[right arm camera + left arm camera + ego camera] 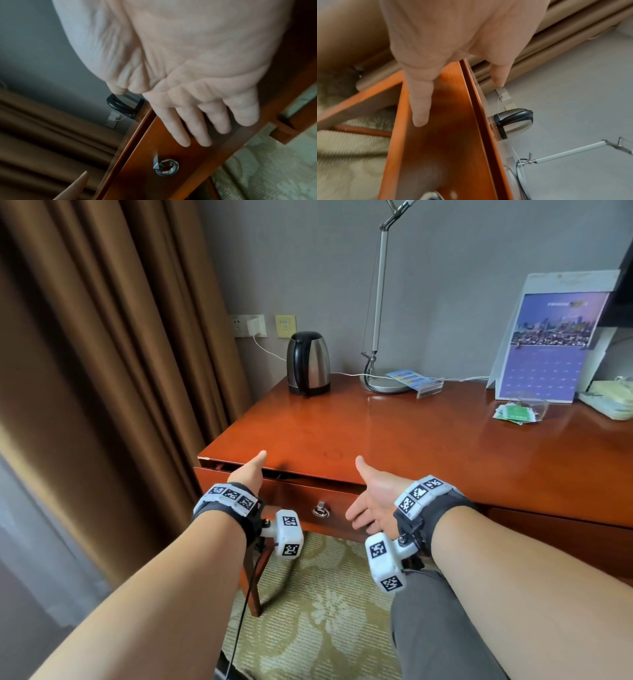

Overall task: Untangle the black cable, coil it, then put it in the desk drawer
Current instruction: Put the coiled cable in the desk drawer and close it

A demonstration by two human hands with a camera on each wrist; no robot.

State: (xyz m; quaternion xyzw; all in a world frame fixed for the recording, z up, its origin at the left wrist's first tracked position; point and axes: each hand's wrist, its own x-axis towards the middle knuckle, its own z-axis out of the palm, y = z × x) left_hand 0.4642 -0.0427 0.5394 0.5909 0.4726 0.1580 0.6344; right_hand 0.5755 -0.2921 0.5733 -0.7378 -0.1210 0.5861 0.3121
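Both hands sit at the front of the desk drawer, which stands slightly proud of the desk, a thin dark gap showing along its top edge. The left hand is at the drawer's left end, thumb raised, fingers straight; the left wrist view shows them laid along the drawer front, holding nothing, though contact is blurred and uncertain. The right hand is spread flat, palm toward the drawer, fingers extended just above the metal ring handle and apart from it; it holds nothing.

The black cable cannot be located in any view. The drawer interior is hidden behind the front panel, so what lies inside cannot be told. A thin dark wire hangs from the left wrist camera mount and runs off the bottom edge.

On the desk: a kettle at the back left, a lamp cut off at the top, a calendar, and green packets of unreadable print.
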